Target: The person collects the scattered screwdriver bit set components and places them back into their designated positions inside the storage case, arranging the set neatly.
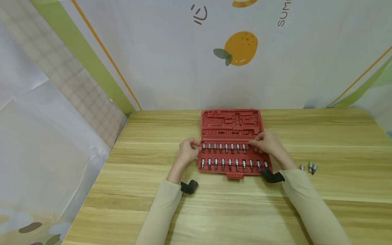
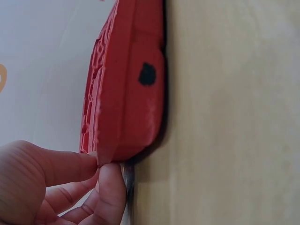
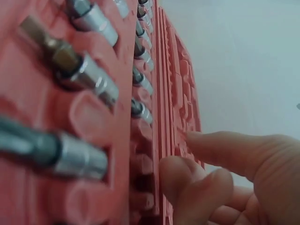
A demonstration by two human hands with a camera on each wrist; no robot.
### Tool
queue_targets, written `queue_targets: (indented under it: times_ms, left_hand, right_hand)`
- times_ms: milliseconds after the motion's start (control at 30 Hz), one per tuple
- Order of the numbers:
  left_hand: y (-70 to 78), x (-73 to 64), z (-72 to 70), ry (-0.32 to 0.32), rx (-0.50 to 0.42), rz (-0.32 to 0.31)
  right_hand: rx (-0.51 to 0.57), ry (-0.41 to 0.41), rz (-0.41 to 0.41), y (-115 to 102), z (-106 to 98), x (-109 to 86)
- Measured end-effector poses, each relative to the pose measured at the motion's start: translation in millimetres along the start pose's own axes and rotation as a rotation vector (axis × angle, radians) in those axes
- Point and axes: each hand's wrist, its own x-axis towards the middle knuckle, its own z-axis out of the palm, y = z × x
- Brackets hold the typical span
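Head view: left hand [image 1: 189, 149] and right hand [image 1: 265, 143] at an open red case [image 1: 217, 156]

The case lies on a wooden table [image 1: 128, 190], its lid [image 1: 214, 121] raised at the back, near the hanging cloth [image 1: 171, 61] with its printed orange [image 1: 242, 47]. Silver-ended bits sit in two rows: eight show in the upper row [image 1: 226, 148] and ten in the lower row [image 1: 230, 164]. In the right wrist view, unfilled slots follow the last bit of the upper row.

At the left end of the case, the left hand pinches its edge between thumb and finger; the left wrist view shows the grip at a corner, with a black spot [image 2: 147, 74] on the case's side.

The right hand is over the right end of the upper row, thumb and fingers bent. Whether it grips anything, I cannot tell; the fingertips partly hide one another.

A few loose bits [image 1: 311, 167] lie on the table to the right of the case, near the right sleeve [image 1: 312, 204]. Both sleeves are pale, and a black fitting [image 1: 190, 187] juts from the left wrist, another [image 1: 272, 176] from the right.
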Motion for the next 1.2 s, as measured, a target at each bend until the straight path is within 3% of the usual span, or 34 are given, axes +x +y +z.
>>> queue_targets:
  times_ms: [667, 1200]
  left_hand:
    - [-0.3, -0.3, -0.1, -0.006, 0.003, -0.008]
    - [0.7, -1.3, -0.3, 0.002, 0.011, -0.005]
  right_hand:
    - [0.064, 0.078, -0.017, 19, -12, -26.9]
    - [-0.024, 0.142, 0.0, 38, -29, -46.7]
